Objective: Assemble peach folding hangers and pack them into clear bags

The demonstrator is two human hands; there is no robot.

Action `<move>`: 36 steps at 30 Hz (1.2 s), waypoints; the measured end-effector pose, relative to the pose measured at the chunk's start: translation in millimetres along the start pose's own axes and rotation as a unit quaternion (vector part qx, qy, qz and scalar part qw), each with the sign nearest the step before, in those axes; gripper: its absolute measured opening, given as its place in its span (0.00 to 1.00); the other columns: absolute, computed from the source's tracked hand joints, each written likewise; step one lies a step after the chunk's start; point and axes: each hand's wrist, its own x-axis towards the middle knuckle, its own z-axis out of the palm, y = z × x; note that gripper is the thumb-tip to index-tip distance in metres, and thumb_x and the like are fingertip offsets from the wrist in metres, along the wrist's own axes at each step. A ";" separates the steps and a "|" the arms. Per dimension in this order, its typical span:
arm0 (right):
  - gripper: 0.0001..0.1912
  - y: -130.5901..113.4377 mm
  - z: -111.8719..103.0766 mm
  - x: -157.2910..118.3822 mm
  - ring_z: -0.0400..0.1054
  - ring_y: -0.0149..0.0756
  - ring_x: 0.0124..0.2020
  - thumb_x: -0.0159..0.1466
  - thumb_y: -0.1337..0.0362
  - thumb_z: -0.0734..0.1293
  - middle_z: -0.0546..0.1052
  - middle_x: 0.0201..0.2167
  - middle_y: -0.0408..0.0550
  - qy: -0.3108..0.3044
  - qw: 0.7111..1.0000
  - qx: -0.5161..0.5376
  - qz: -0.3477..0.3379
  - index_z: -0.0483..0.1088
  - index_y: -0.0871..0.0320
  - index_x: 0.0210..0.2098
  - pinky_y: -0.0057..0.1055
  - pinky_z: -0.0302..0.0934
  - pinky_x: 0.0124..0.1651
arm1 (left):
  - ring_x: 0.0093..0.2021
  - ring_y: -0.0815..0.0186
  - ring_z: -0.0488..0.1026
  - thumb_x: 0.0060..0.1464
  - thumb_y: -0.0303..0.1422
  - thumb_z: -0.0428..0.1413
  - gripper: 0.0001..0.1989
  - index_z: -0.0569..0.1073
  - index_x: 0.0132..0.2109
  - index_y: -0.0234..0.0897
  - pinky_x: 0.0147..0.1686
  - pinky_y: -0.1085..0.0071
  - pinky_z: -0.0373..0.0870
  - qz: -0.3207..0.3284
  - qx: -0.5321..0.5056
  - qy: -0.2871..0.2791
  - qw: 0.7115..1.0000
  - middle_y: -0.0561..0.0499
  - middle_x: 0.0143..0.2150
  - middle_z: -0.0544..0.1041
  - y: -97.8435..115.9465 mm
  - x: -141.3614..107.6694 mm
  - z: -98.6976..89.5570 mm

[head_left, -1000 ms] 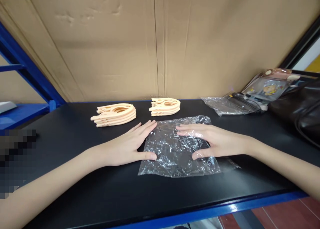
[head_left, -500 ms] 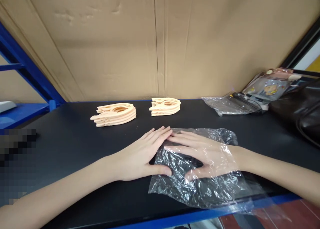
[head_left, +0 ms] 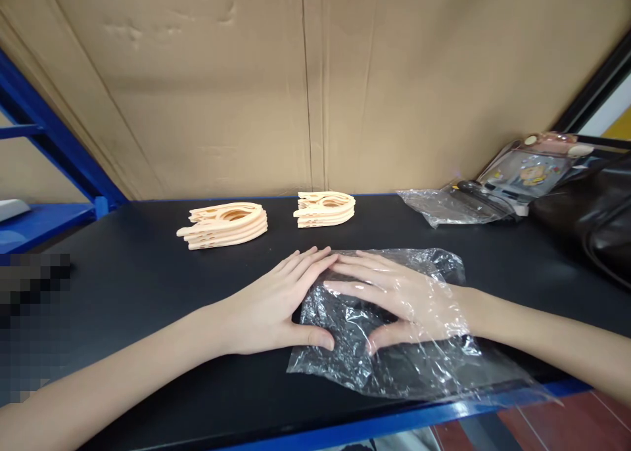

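Observation:
A clear plastic bag (head_left: 345,365) lies crinkled on the black table near its front edge. My right hand (head_left: 399,300) is inside the bag, palm down, its fingers stretched out to the left and the thumb apart. Flat over the bag's left edge rests my left hand (head_left: 280,303), fingers extended, its fingertips touching those of the right hand. Beyond the hands stand two stacks of cream plastic hangers, a larger one (head_left: 227,226) on the left and a smaller one (head_left: 325,209) at the middle.
At the back right lie another clear bag (head_left: 438,206), a pouch with a printed figure (head_left: 532,171) and a dark leather bag (head_left: 591,214). A cardboard wall (head_left: 221,96) rises behind the table (head_left: 148,267). Blue frame bars (head_left: 64,135) stand at left.
The bag's lower left corner has shifted slightly left and up, and its loose right end has drawn up a little. Both hands stay nearly in place.

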 end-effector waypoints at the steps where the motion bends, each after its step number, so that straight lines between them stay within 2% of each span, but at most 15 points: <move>1: 0.36 1.5 -2.7 -0.7 0.48 0.43 0.68 0.64 0.46 0.63 0.60 0.65 0.58 0.016 1.000 -0.002 0.000 0.57 0.60 0.65 0.47 0.45 0.68 | 0.71 0.48 0.36 0.54 0.62 0.49 0.50 0.39 0.71 0.37 0.66 0.46 0.43 -0.010 0.003 -0.008 1.000 0.39 0.72 0.39 -0.1 -0.8 -2.4; 3: 0.27 5.1 -9.5 -2.6 0.61 0.41 0.62 0.66 0.51 0.62 0.71 0.57 0.56 0.045 0.999 -0.010 0.011 0.64 0.60 0.60 0.43 0.54 0.64 | 0.71 0.47 0.35 0.54 0.62 0.48 0.51 0.39 0.71 0.35 0.66 0.45 0.44 -0.037 0.010 -0.028 0.999 0.38 0.72 0.38 -0.9 -3.7 -8.2; 5: 0.20 10.2 -17.6 -5.2 0.70 0.39 0.50 0.68 0.55 0.62 0.77 0.47 0.52 0.058 0.997 -0.026 0.038 0.69 0.60 0.54 0.39 0.63 0.55 | 0.71 0.47 0.34 0.54 0.62 0.48 0.51 0.36 0.71 0.37 0.66 0.46 0.45 -0.067 0.017 -0.049 0.996 0.41 0.73 0.35 -2.7 -8.0 -14.9; 8: 0.16 20.5 -27.9 -9.6 0.72 0.37 0.40 0.69 0.57 0.60 0.78 0.38 0.50 0.057 0.993 -0.055 0.087 0.73 0.59 0.49 0.36 0.65 0.44 | 0.71 0.47 0.33 0.53 0.62 0.48 0.52 0.34 0.72 0.40 0.66 0.46 0.44 -0.118 0.030 -0.076 0.990 0.44 0.73 0.34 -7.0 -15.6 -24.7; 11: 0.15 30.6 -31.6 -13.3 0.73 0.36 0.37 0.69 0.58 0.58 0.78 0.36 0.49 0.062 0.988 -0.058 0.128 0.73 0.58 0.48 0.34 0.64 0.42 | 0.71 0.45 0.35 0.50 0.64 0.50 0.55 0.34 0.72 0.40 0.66 0.45 0.43 -0.155 0.046 -0.085 0.983 0.42 0.73 0.35 -12.6 -22.6 -32.9; 14: 0.16 36.6 -28.0 -16.2 0.73 0.35 0.35 0.68 0.56 0.60 0.79 0.35 0.46 0.093 0.980 -0.012 0.173 0.68 0.56 0.52 0.32 0.65 0.40 | 0.70 0.43 0.40 0.48 0.63 0.53 0.56 0.35 0.72 0.41 0.65 0.45 0.47 -0.152 0.059 -0.069 0.984 0.42 0.72 0.39 -19.5 -27.4 -39.3; 17: 0.15 39.8 -22.5 -17.5 0.73 0.35 0.35 0.67 0.55 0.61 0.78 0.34 0.45 0.198 0.955 0.041 0.215 0.61 0.56 0.49 0.33 0.66 0.41 | 0.70 0.46 0.45 0.51 0.60 0.53 0.52 0.36 0.72 0.44 0.64 0.50 0.53 -0.130 0.054 -0.051 0.989 0.44 0.72 0.44 -27.0 -27.5 -43.6; 19: 0.12 43.1 -21.3 -16.3 0.73 0.36 0.35 0.68 0.55 0.61 0.77 0.34 0.46 0.274 0.933 0.045 0.227 0.59 0.55 0.45 0.35 0.66 0.43 | 0.70 0.47 0.45 0.54 0.59 0.51 0.49 0.38 0.72 0.43 0.64 0.51 0.53 -0.138 0.046 -0.029 0.989 0.44 0.72 0.45 -31.8 -24.6 -44.6; 21: 0.11 49.2 -23.1 -12.0 0.72 0.37 0.37 0.68 0.55 0.60 0.76 0.37 0.48 0.299 0.926 0.035 0.230 0.59 0.54 0.44 0.38 0.66 0.45 | 0.70 0.47 0.46 0.57 0.58 0.47 0.44 0.42 0.71 0.41 0.64 0.50 0.52 -0.155 0.040 0.008 0.987 0.43 0.72 0.46 -36.4 -20.3 -43.6; 24: 0.15 65.4 -28.1 1.1 0.70 0.40 0.43 0.66 0.53 0.61 0.75 0.43 0.52 0.267 0.937 0.014 0.225 0.61 0.56 0.46 0.42 0.65 0.48 | 0.69 0.49 0.49 0.62 0.56 0.42 0.37 0.48 0.70 0.40 0.65 0.50 0.50 -0.155 0.036 0.061 0.985 0.43 0.71 0.50 -42.8 -14.2 -38.7; 27: 0.27 86.8 -29.6 20.0 0.67 0.45 0.51 0.64 0.48 0.63 0.71 0.51 0.58 0.231 0.949 0.022 0.216 0.59 0.59 0.54 0.47 0.61 0.55 | 0.67 0.52 0.53 0.64 0.53 0.40 0.33 0.52 0.68 0.40 0.65 0.52 0.51 -0.130 0.039 0.088 0.987 0.44 0.69 0.55 -47.0 -10.7 -32.8; 31: 0.50 108.5 -28.6 48.8 0.54 0.50 0.64 0.59 0.44 0.65 0.60 0.63 0.65 0.143 0.964 0.042 0.218 0.41 0.64 0.68 0.51 0.50 0.65 | 0.63 0.53 0.60 0.65 0.52 0.40 0.31 0.56 0.67 0.38 0.62 0.54 0.55 -0.110 0.053 0.086 0.989 0.42 0.65 0.61 -45.9 -9.0 -28.6; 34: 0.61 115.4 -31.4 69.0 0.46 0.53 0.68 0.53 0.40 0.68 0.52 0.68 0.66 0.067 0.969 0.045 0.234 0.33 0.65 0.70 0.53 0.44 0.67 | 0.62 0.54 0.61 0.66 0.51 0.39 0.30 0.56 0.66 0.37 0.62 0.57 0.56 -0.100 0.061 0.071 0.991 0.42 0.65 0.62 -42.7 -8.3 -28.2; 36: 0.66 118.0 -34.0 79.7 0.44 0.57 0.68 0.50 0.38 0.69 0.49 0.69 0.66 0.026 0.968 0.056 0.245 0.30 0.64 0.70 0.54 0.43 0.67 | 0.62 0.55 0.61 0.67 0.50 0.38 0.29 0.57 0.66 0.37 0.62 0.59 0.56 -0.089 0.064 0.067 0.992 0.43 0.65 0.62 -42.0 -7.9 -28.0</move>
